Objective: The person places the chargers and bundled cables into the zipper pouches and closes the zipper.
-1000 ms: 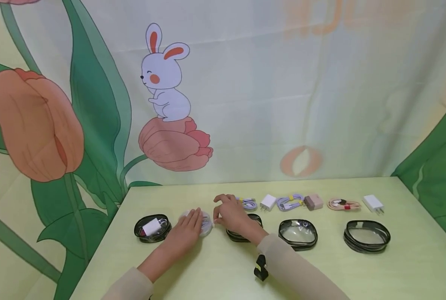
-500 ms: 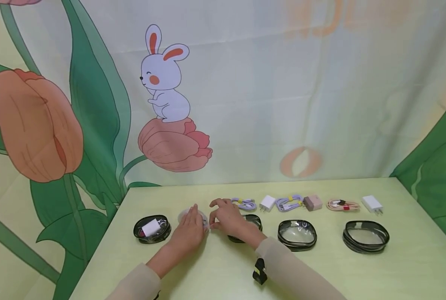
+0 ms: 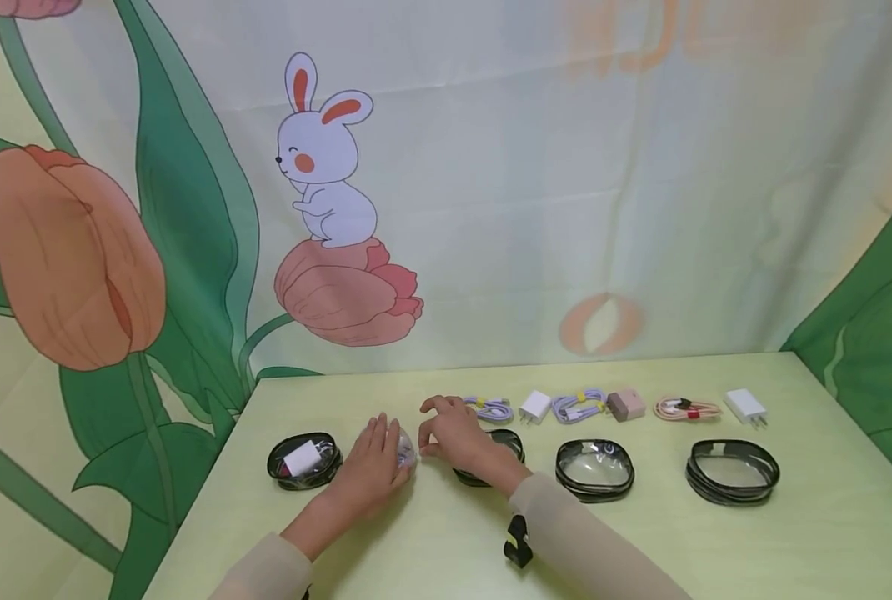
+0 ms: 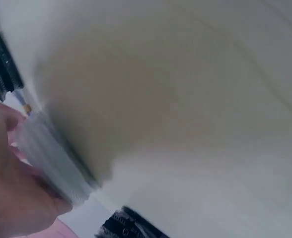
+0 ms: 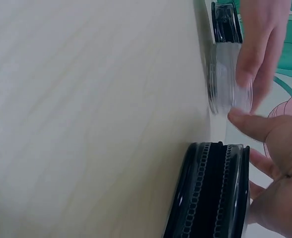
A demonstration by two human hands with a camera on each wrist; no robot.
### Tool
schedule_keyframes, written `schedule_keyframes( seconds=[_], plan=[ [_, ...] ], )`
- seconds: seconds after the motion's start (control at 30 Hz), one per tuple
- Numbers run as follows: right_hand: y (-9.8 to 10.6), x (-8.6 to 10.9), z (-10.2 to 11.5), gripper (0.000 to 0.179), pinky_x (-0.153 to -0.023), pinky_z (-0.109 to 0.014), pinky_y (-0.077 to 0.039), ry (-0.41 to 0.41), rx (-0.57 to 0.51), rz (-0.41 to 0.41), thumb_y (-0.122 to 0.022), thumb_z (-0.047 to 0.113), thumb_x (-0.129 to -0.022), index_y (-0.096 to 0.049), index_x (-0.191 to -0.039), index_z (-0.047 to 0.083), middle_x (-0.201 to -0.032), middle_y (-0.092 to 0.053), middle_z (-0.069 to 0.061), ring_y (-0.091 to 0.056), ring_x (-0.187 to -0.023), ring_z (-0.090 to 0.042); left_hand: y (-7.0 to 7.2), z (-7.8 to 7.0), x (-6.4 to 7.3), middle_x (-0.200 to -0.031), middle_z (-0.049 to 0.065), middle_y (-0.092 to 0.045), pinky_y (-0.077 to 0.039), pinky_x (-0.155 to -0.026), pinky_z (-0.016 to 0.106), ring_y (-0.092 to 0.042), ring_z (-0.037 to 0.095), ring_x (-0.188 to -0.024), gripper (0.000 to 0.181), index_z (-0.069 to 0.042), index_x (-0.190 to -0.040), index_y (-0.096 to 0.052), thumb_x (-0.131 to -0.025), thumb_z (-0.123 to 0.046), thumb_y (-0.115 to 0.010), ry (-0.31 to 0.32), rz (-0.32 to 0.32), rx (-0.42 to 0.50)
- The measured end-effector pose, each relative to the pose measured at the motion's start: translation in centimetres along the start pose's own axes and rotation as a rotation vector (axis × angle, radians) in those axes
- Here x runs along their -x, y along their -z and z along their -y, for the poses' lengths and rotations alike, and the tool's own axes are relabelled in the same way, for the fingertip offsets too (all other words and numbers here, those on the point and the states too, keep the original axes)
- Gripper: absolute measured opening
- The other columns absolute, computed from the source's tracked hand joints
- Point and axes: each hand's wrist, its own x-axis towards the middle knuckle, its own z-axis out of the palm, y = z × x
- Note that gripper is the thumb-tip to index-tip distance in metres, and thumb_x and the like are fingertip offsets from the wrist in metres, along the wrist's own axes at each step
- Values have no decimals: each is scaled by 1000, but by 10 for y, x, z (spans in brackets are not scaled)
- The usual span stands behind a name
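A round, pale clear zip pouch lies on the table, mostly covered by my left hand, whose straight fingers rest across its top. In the left wrist view the pouch's translucent side wall shows beside that hand. My right hand is at the pouch's right edge with its fingers bent. The right wrist view has my right thumb right at the pouch's end, pinching at the zipper; the small pull is mostly hidden. A black-rimmed pouch lies partly under my right hand.
At the left is a black-rimmed pouch with a white charger in it. Two more black-rimmed pouches, one in the middle and one at right, stand in the row. Behind them lie coiled cables and chargers.
My right hand has shifted slightly left along with the pouch's edge. My left hand moved a little right, then back left, and the pouch has shifted slightly left beneath it.
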Motion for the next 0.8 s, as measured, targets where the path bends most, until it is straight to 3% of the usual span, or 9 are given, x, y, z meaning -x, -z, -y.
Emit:
schedule_keyframes(
  seconds=[0.07,0.33,0.57,0.8],
  plan=[
    [0,1,1,6,-99,-58,-48,23,-2,5,-76,33,-90,-77,-85,30,-144,-52,-3,-47,-131,-37,-1,0,0,-155,38,-30,-25,-119,55,-28,50,-146,67,15,-149,-35,-107,-35,-49,1,-4,-4],
    [3,2,6,6,-103,-57,-44,12,82,-30,-76,38,-89,-77,-87,33,-145,-52,3,-45,-134,-35,3,2,1,-156,31,-35,-26,-119,53,-31,45,-147,58,12,-148,-40,-108,-29,-48,-132,20,-116],
    [2,4,6,6,-100,-59,-45,15,12,7,-75,36,-91,-77,-90,31,-142,-54,-1,-48,-129,-34,7,3,4,-160,29,-31,-26,-119,56,-28,46,-148,60,8,-152,-38,-106,-30,-48,-76,40,-66],
    [1,6,4,6,-99,-57,-46,30,7,4,-76,36,-91,-78,-90,30,-138,-58,-2,-50,-126,-33,6,2,4,-158,30,-32,-28,-118,56,-31,46,-147,61,8,-152,-38,-106,-31,-49,-65,37,-37]
  ],
)
